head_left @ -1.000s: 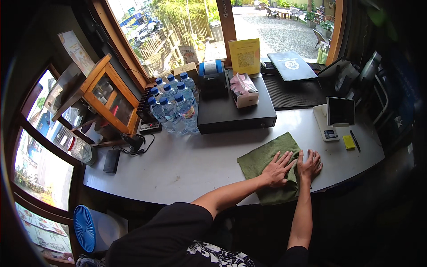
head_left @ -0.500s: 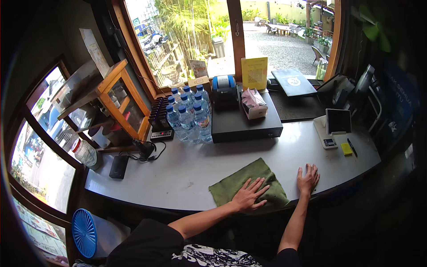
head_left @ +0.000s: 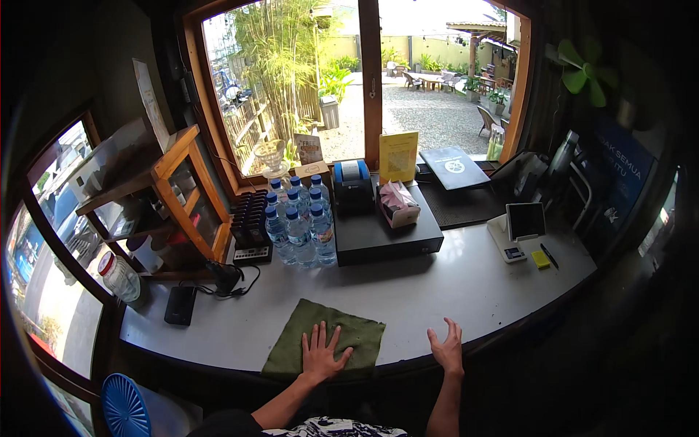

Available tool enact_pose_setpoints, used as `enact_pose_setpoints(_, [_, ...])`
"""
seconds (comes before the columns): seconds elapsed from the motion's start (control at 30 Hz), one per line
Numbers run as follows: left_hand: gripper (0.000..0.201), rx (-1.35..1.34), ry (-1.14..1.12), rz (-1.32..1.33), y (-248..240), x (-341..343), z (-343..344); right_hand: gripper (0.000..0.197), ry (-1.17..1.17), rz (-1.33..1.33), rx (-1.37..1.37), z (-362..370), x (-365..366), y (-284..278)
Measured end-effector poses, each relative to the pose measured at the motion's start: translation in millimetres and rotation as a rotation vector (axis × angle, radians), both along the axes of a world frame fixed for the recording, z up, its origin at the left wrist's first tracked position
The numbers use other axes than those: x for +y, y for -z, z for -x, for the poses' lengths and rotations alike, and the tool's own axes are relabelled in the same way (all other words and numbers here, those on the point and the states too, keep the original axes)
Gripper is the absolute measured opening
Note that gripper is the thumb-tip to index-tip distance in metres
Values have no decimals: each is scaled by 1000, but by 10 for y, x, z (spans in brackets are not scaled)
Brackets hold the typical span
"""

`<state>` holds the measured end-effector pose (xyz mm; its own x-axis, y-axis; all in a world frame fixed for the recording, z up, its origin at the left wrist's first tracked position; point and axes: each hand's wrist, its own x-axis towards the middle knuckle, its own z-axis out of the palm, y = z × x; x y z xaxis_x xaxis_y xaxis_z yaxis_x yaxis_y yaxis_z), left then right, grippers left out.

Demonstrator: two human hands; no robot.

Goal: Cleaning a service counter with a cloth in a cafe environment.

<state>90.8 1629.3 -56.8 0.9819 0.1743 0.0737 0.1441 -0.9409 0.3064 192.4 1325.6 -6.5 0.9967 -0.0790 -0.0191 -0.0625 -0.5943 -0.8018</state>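
Observation:
My left hand [head_left: 322, 355] lies flat with fingers spread on a green cloth [head_left: 357, 336]. The cloth is spread on the pale counter top [head_left: 240, 320], close to its front edge. To the right of the cloth is my right hand [head_left: 448, 348], with thumb and fingers apart and nothing in it. It is at the counter's front edge; whether it touches the surface I cannot tell.
Behind the cloth stand several water bottles [head_left: 300, 237], a black cash drawer [head_left: 389, 246], a small printer [head_left: 352, 186] and a tissue box [head_left: 400, 215]. A black box [head_left: 180, 305] lies left; a tablet stand [head_left: 507, 240], yellow notepad [head_left: 540, 259] and pen [head_left: 550, 256] lie right.
My left hand and the cloth have slid left along the counter, and the cloth has turned. My right hand has also shifted left, from flat on the counter to a more sideways pose. The view has tilted up.

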Motion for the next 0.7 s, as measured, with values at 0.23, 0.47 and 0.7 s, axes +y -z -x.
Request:
enact_pose_setpoints(0.23, [72, 61, 516, 300, 132, 23, -363, 55, -396, -879, 122, 649, 1285, -47])
enact_pose_setpoints(0.47, [24, -210, 431, 873, -302, 1043, 89, 44, -500, 15, -137, 391, 1322, 133])
enact_pose_setpoints(0.7, [12, -371, 20, 998, -203, 2074, 762, 37, -157, 207, -229, -144, 1591, 141])
